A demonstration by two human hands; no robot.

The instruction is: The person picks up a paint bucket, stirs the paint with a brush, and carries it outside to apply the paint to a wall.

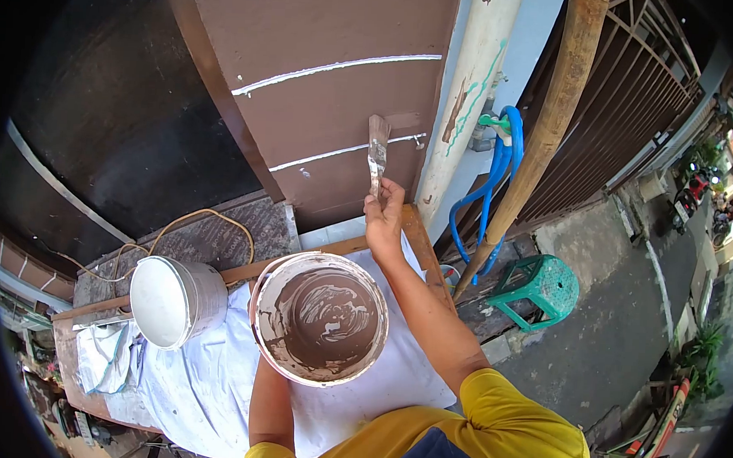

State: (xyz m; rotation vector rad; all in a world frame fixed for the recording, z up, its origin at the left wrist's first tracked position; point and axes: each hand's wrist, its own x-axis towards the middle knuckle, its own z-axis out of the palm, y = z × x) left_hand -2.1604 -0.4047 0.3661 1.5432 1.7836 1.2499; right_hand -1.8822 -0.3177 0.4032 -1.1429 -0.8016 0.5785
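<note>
My right hand (385,216) is closed around the handle of a paint brush (377,147). The brush points up, its brown-coated bristles against the brown wall panel (339,111), just above a white line. In front of my body is a paint bucket (383,313) with brown paint (337,319) inside and smears round its inner wall. My left forearm (273,398) reaches up beneath this bucket; the bucket hides my left hand and its fingers. A second, white bucket (160,301) stands to the left on the sheet-covered table.
A white sheet (201,386) covers much of the wooden table (68,379). Right of the panel are a peeling pipe (474,77), a blue hose (493,186) and a leaning bamboo pole (545,139). A green stool (546,288) stands on the ground. A yellowish cable (210,212) lies behind the white bucket.
</note>
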